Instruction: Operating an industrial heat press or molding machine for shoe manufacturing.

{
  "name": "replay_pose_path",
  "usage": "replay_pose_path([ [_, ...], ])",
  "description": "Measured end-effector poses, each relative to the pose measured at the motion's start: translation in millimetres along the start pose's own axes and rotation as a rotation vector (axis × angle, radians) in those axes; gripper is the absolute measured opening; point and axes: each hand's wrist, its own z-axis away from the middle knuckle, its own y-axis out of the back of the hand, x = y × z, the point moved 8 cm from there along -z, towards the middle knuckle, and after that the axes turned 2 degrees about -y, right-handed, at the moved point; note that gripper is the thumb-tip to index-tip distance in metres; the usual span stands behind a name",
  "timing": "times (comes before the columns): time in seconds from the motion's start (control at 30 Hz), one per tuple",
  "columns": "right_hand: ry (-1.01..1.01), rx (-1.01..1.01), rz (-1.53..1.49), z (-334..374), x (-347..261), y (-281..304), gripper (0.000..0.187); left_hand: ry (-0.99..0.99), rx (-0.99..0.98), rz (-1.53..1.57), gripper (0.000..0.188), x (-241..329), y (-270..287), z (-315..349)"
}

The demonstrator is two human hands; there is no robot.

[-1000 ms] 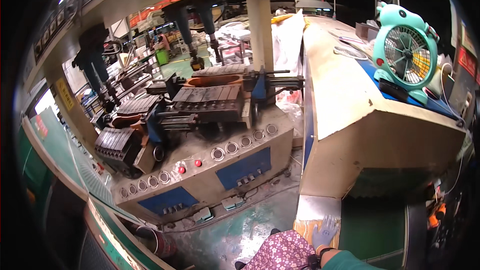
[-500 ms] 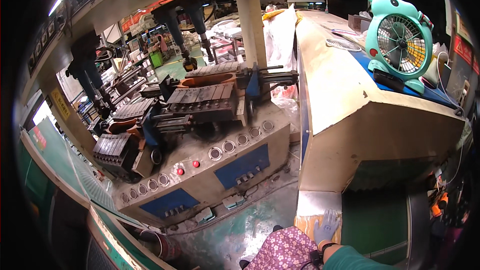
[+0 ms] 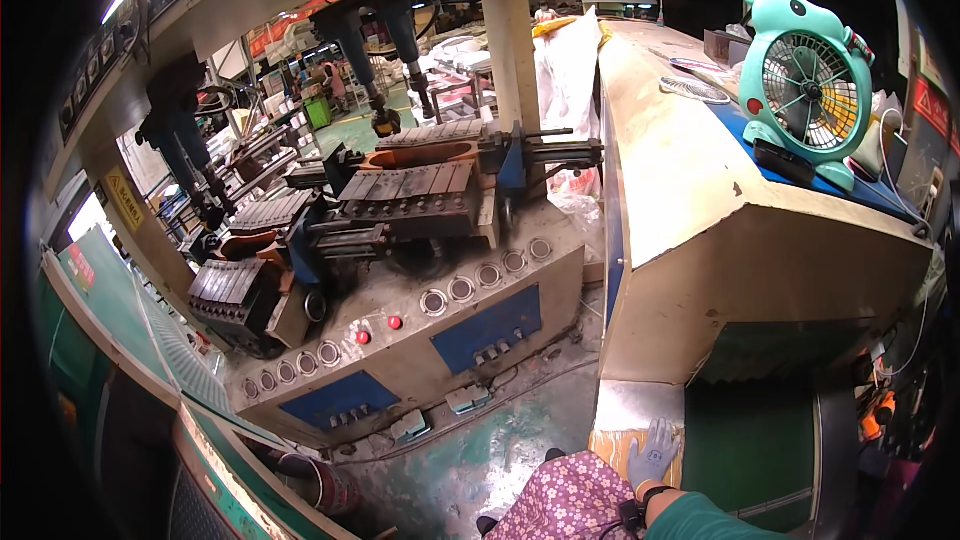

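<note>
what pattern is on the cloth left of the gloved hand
The cloth is purple with small pale flowers, best seen in the head view.

Head-worn fisheye, angled down: right hand [image 3: 653, 455] near, machine [image 3: 410, 188] farther off.

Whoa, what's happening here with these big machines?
A person's gloved right hand rests open on a worn ledge, beside a green belt, holding nothing. The left hand isn't in view. The big machine on the left is untouched, and a turquoise fan stands on the tan housing.
</note>
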Motion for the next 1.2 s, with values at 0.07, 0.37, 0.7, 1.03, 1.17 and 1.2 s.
replay_pose_path([
  [0.07,-0.001,0.001,0.002,0.2,0.0,0.0,0.077,-0.02,0.025,-0.003,0.031,-0.3,0.1,0.1],
  [0.37,0.011,0.038,0.014,0.8,3.2,-2.9,0.076,-0.009,0.012,0.003,0.026,2.9,0.9,-0.3],
  [0.7,0.022,0.048,0.033,0.8,2.2,-4.9,0.076,-0.021,0.007,0.005,0.028,5.1,7.8,-0.6],
  [1.03,0.004,0.016,0.024,-0.2,2.9,-4.0,0.076,-0.051,0.018,0.01,0.029,5.8,5.9,0.4],
  [1.17,-0.001,0.006,0.012,0.1,2.2,-3.0,0.076,-0.066,0.027,0.0,0.028,3.1,4.6,-0.2],
  [1.2,-0.001,0.009,0.012,0.3,2.1,-2.5,0.076,-0.066,0.027,0.0,0.028,3.3,4.5,0.0],
])
